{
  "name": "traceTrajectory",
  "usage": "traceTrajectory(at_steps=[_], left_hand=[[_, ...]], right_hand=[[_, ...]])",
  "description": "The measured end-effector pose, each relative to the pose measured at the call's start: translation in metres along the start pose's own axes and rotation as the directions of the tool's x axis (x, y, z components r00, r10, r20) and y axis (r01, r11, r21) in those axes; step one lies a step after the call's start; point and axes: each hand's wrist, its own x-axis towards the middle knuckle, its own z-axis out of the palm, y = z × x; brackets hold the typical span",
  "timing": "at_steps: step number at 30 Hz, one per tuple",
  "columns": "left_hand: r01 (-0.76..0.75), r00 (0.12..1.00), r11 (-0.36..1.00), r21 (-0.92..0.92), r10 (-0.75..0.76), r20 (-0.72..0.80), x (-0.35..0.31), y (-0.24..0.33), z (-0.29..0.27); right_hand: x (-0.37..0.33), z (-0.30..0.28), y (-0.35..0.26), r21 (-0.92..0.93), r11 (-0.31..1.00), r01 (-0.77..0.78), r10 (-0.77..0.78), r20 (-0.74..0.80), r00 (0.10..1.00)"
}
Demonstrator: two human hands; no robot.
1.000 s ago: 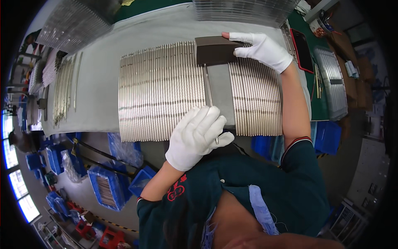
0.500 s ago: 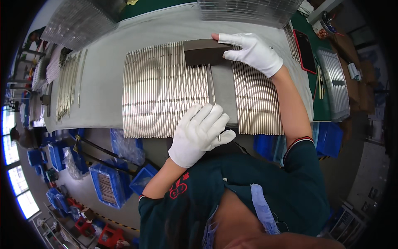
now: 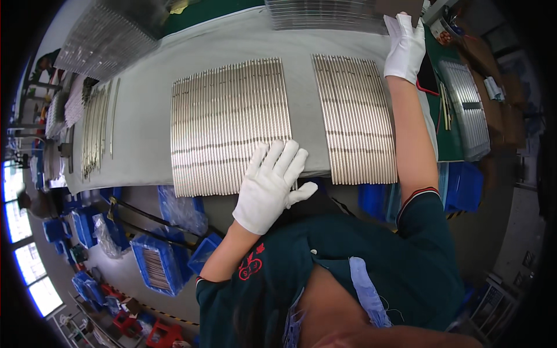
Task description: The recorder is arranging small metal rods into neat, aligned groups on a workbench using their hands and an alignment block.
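The left hand (image 3: 271,184), in a white glove, lies flat with fingers spread wide on the near right corner of a large mat of thin metal rods (image 3: 229,124), holding nothing, only pressing down. The rods lie side by side on a grey table cover (image 3: 145,110), each with its long axis running from 6 o'clock to 12 o'clock, away from the person. A second, narrower mat of rods (image 3: 357,119) lies at 3 o'clock from the first, apart from it by a bare strip of cover; it sits between the two arms. The right hand (image 3: 404,49), also gloved, reaches far out at 1 o'clock, its fingers extended against a stack of rods (image 3: 325,14) at the table's far edge; whether it grips anything I cannot tell. The left hand is the nearer one to both mats.
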Motion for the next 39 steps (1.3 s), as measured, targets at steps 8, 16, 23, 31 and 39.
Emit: traceTrajectory(at_steps=[8, 16, 23, 31, 39], left_hand=[[-0.022, 0.999, 1.000, 0.010, 0.022, 0.038, 0.006, 0.001, -0.001], [-0.290, 0.946, 0.946, -0.148, 0.306, 0.107, 0.072, 0.051, 0.035], [-0.449, 0.881, 0.890, -0.078, 0.455, 0.126, 0.104, 0.077, 0.066], [-0.354, 0.923, 0.930, -0.096, 0.364, 0.122, 0.076, 0.050, 0.041], [-0.317, 0.927, 0.947, -0.047, 0.320, 0.195, 0.059, 0.037, 0.026]], right_hand=[[0.008, -0.018, 0.012, 0.032, 0.997, 0.065, -0.061, -0.115, 0.991], [0.022, -0.013, -0.019, 0.109, 0.968, 0.225, -0.200, -0.205, 0.958], [0.025, -0.015, -0.032, -0.119, 0.985, 0.127, -0.157, -0.302, 0.940], [0.012, 0.004, -0.042, 0.072, 0.987, 0.143, -0.112, -0.332, 0.937], [0.017, -0.002, -0.023, 0.121, 0.988, 0.096, -0.057, -0.297, 0.953]])
